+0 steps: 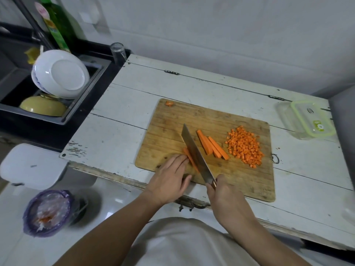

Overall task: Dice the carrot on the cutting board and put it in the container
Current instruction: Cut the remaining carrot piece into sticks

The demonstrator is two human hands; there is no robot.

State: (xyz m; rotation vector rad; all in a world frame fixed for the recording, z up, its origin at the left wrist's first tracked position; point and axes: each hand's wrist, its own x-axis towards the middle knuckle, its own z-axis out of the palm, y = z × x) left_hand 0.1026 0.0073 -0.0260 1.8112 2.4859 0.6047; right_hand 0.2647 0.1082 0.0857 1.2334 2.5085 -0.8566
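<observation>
A worn white table (192, 89) carries a wooden cutting board (240, 181). The clear container (307, 120) sits off its far right corner. Her right hand (222, 196) grips the knife (196, 156) by its handle. Her left hand (169, 179), fingers nearly straight, presses a carrot piece (189, 157) against the blade. Carrot sticks (211, 145) lie beside a heap of carrot cubes (245, 146).

Green bottle (57, 22) top beyond frame edge; bin (48, 213) contents blurred, perhaps peelings.
</observation>
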